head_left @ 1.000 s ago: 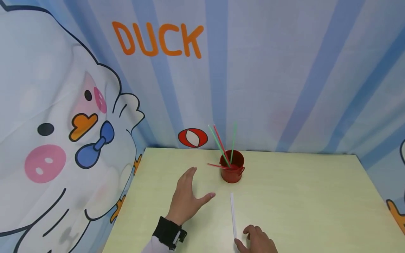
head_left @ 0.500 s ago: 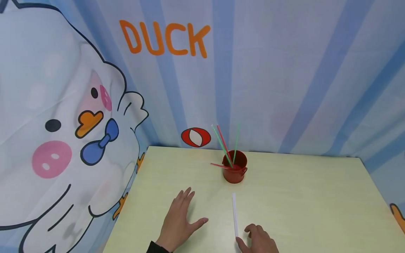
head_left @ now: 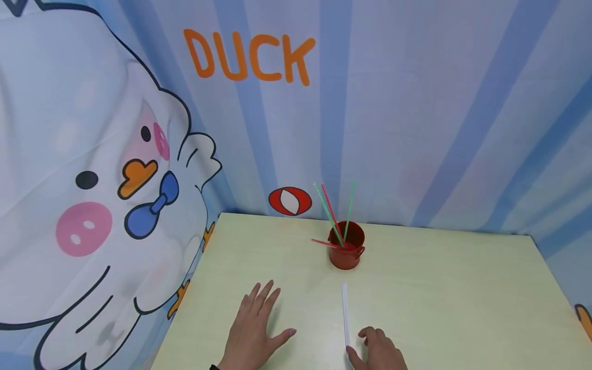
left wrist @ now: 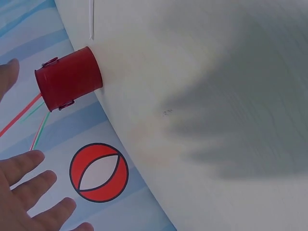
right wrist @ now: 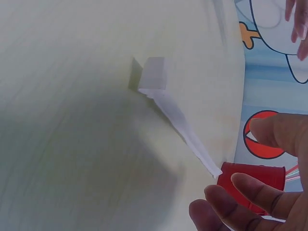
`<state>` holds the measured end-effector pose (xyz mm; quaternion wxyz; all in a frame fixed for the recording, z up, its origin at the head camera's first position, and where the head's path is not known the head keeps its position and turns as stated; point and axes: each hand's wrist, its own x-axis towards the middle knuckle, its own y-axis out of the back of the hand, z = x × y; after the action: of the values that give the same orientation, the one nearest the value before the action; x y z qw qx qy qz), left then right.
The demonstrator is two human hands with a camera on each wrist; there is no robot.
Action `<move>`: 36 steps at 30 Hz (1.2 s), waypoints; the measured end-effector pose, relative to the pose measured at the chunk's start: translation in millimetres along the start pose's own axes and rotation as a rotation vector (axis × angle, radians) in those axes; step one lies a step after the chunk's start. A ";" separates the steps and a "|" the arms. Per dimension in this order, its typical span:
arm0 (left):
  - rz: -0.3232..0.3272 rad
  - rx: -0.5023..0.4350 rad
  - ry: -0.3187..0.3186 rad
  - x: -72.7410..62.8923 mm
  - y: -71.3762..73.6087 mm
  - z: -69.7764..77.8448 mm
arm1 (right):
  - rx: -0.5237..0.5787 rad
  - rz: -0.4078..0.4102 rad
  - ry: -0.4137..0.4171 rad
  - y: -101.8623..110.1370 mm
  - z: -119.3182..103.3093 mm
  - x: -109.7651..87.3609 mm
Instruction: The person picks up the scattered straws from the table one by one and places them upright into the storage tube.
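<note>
A narrow white paper-like strip [head_left: 346, 313] lies lengthwise on the table; in the right wrist view its near end bends into a short folded flap [right wrist: 155, 72]. My right hand [head_left: 379, 352] is just right of the strip's near end. Thumb and fingers are apart there, with nothing between them. To the left of the strip, my left hand [head_left: 253, 329] has its fingers extended and thumb spread, holding nothing. Beyond the strip stands a small red bucket [head_left: 344, 258] with red and green straws [head_left: 334, 216] in it, one red straw poking out sideways to the left.
The pale yellow table [head_left: 462, 288] ends at the back against a blue striped curtain [head_left: 393, 103] with printed cartoon ducks and orange lettering. A small faint mark [left wrist: 167, 112] shows on the table surface in the left wrist view.
My left hand has drawn back toward me and to the left, away from the bucket. The right hand stays by the strip's near end. The head view has shifted slightly.
</note>
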<state>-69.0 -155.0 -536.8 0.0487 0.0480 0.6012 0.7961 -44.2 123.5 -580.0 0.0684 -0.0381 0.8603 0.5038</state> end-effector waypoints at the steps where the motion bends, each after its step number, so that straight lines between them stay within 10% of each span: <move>1: 0.007 0.010 -0.008 -0.9 0.8 -0.4 | -0.005 0.001 0.000 -1.4 -0.2 0.9; 15: 0.010 -0.019 -0.094 -11.9 -12.7 -6.0 | -0.099 -0.051 -0.090 -25.2 -8.6 20.1; 36: -0.020 -0.047 -0.043 -21.2 -21.6 -0.4 | -0.055 -0.080 -0.147 -26.6 -14.1 27.2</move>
<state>-47.6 -152.4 -558.1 0.0709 0.0579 0.5818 0.8082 -68.6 98.3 -600.3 0.1503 -0.0371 0.8366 0.5255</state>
